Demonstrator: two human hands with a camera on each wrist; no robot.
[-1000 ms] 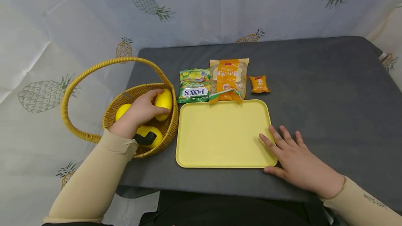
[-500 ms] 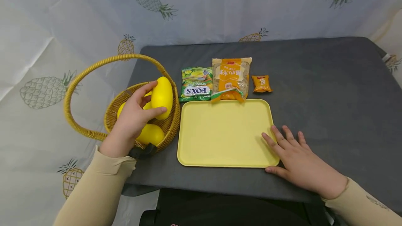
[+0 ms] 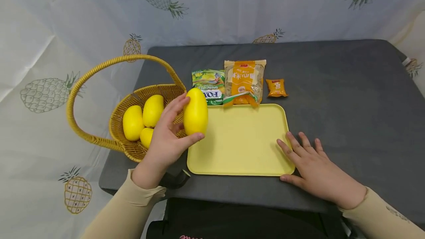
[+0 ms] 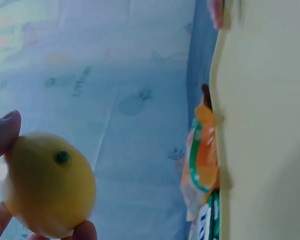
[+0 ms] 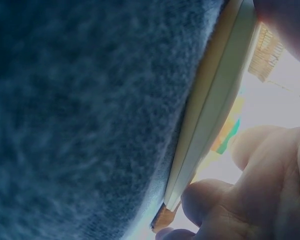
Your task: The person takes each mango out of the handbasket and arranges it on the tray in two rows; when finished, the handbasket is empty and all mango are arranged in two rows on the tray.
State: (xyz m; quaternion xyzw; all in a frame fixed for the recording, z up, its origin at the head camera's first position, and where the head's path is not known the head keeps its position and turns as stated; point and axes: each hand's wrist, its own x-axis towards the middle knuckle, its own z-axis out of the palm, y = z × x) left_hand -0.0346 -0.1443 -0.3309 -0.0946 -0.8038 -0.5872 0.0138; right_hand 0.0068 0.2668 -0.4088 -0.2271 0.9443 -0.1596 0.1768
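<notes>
Green packet point(image 3: 208, 79) partly hidden behind held yellow fruit point(image 3: 196, 111); right sleeve point(image 3: 380, 209) cut by edge.

Left of centre: left hand point(image 3: 166, 139), gripping one yellow fruit point(image 3: 196, 111), which is overlapping the tray's upper-left corner in the picture. Left: wicker basket point(image 3: 170, 91), tall handle arching toward the upper left, three yellow pieces point(image 3: 133, 123) lying inside. Centre: pale yellow tray point(image 3: 242, 139), lying flat. Lower right: right hand point(image 3: 318, 176), fingers spreading over the tray's right edge. Upper centre, lining up above the tray: green packet point(image 3: 207, 78), partly hiding behind the fruit; orange-and-clear bag point(image 3: 244, 80); small orange sachet point(image 3: 276, 88), sitting apart. Dark grey cloth point(image 3: 345, 99) is covering the table; pineapple-print sheeting point(image 3: 216, 10) is hanging across the top.
</notes>
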